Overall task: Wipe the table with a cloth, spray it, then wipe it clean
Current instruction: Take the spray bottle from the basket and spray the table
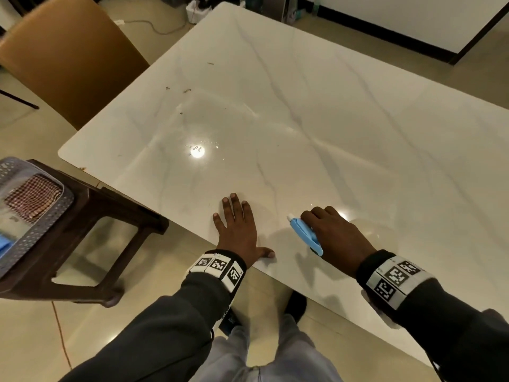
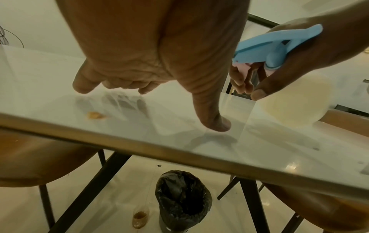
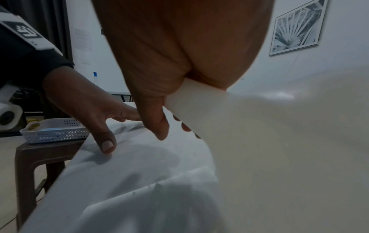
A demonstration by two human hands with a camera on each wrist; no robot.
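A white marble table (image 1: 303, 106) fills the head view, with wet streaks and small dark crumbs (image 1: 187, 91) toward its far left. My left hand (image 1: 237, 227) lies flat on the near edge, fingers spread. To its right, my right hand (image 1: 330, 230) grips a spray bottle (image 1: 305, 234) with a blue head, nozzle pointing out over the table. In the left wrist view the blue spray bottle head (image 2: 279, 45) shows with fingers on its trigger. The bottle's pale body (image 3: 259, 141) fills the right wrist view. A checked cloth (image 1: 33, 198) lies in a basket at the left.
A perforated grey basket (image 1: 55, 216) sits on a dark brown stool (image 1: 110, 210) left of the table. A tan chair (image 1: 68, 56) stands at the far left side. Under the table a black-lined bin (image 2: 183, 200) stands among dark table legs.
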